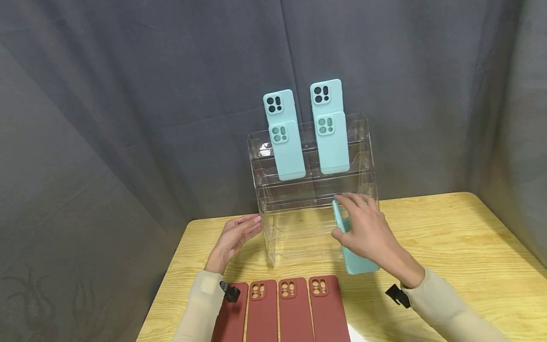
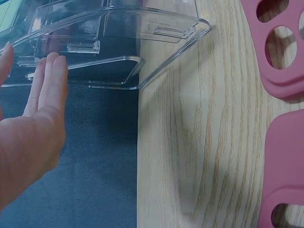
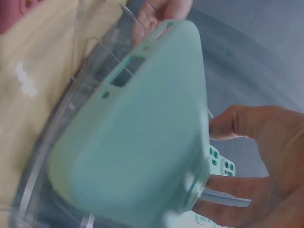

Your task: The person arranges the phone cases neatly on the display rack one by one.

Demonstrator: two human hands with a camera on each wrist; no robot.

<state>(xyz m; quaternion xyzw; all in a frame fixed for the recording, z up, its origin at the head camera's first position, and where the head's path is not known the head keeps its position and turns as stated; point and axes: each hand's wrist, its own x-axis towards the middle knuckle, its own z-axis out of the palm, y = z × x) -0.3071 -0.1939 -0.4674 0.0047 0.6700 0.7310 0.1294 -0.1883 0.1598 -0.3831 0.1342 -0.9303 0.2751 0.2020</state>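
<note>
Head view, right hand (image 1: pixel 366 230) gripping mint case (image 1: pixel 358 262)

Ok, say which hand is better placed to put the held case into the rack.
Probably the right hand: it grips the case in front of the rack, while the left hand, holding no case, is at the rack's left side.

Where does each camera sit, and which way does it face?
Head: on the head, facing forward and down at the clear rack, with left hand, right hand and sleeves showing.
Left wrist: on that wrist, facing the rack's edge, the table and red phone cases; left hand shows at left.
Right wrist: on that wrist, facing the held teal case; right hand at right, left hand at top.
Shared: head and right wrist views both show that teal case and both hands.
</note>
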